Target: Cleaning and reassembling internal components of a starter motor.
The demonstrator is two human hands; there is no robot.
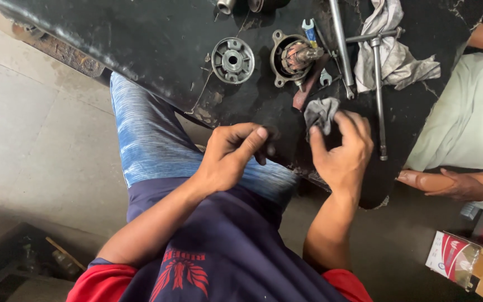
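My right hand (345,151) pinches a small grey rag (321,113) between thumb and fingers, just above the near edge of a black, greasy workbench (157,45). My left hand (231,154) is beside it, fingers curled around a small dark part that I can barely make out. Past the hands on the bench lie a round metal end cover (232,60) and a motor housing with a copper-wound armature (296,57) in it.
A long steel rod (340,42), a T-handle wrench (378,84), small spanners (309,31) and a crumpled grey cloth (389,53) lie at the back right. Another person's arm and hand (448,183) rest at the right. Cardboard boxes (465,260) stand on the floor below.
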